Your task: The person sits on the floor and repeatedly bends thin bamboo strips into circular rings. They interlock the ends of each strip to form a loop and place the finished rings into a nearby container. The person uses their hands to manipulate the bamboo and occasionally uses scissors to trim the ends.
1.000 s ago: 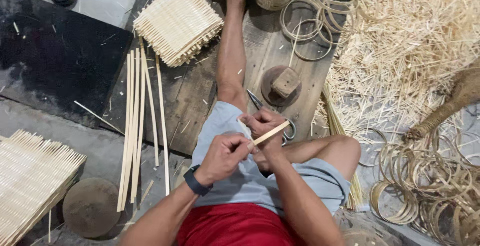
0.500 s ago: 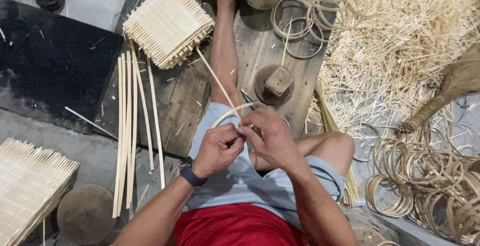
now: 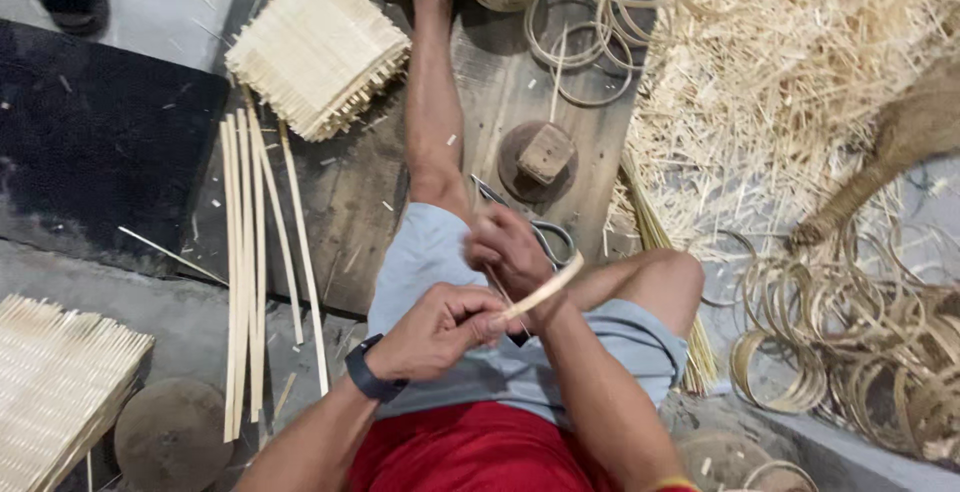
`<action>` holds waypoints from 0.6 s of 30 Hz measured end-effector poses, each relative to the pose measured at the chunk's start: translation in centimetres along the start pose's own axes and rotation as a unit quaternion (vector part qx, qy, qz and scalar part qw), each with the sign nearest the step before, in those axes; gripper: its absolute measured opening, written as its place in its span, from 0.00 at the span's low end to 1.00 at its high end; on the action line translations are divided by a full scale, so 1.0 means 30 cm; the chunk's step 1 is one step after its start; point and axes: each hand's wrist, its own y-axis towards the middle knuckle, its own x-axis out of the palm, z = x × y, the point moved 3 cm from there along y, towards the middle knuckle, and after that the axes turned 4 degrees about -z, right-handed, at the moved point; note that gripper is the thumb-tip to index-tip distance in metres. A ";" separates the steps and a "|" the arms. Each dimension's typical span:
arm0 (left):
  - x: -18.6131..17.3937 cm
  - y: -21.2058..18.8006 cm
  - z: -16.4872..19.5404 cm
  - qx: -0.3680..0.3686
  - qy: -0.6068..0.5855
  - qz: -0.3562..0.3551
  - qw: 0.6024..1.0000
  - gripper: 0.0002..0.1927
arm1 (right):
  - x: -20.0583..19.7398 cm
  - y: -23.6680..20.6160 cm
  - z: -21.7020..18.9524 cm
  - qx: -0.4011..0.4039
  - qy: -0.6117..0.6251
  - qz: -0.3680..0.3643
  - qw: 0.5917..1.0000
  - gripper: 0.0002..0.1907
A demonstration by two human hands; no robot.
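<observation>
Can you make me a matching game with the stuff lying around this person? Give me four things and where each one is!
Things:
1. woven bamboo mat
2. scissors
3. pile of bamboo rings
4. long bamboo strips

Places:
A. on the floor to the right of the bent knee
B. near the top, left of the stretched-out leg
C. beside the right hand, on the wooden board
D. lying side by side, below the mat

Pairs: 1-B, 2-C, 3-A, 4-D
</observation>
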 end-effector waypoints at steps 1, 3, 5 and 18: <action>0.024 0.005 -0.006 -0.002 -0.015 -0.016 1.000 0.11 | 0.028 0.023 -0.004 0.026 -0.045 -0.017 0.999 0.06; 0.040 0.013 -0.018 -0.031 -0.025 0.012 0.999 0.10 | 0.085 0.032 -0.021 0.045 -0.089 -0.151 0.983 0.08; 0.025 0.009 -0.010 -0.015 0.034 0.053 0.998 0.10 | 0.147 0.028 -0.062 0.052 -0.139 -0.141 0.979 0.11; -0.080 0.024 0.038 0.155 0.390 0.207 0.884 0.05 | 0.358 -0.224 -0.303 -0.242 -0.664 -0.114 0.698 0.07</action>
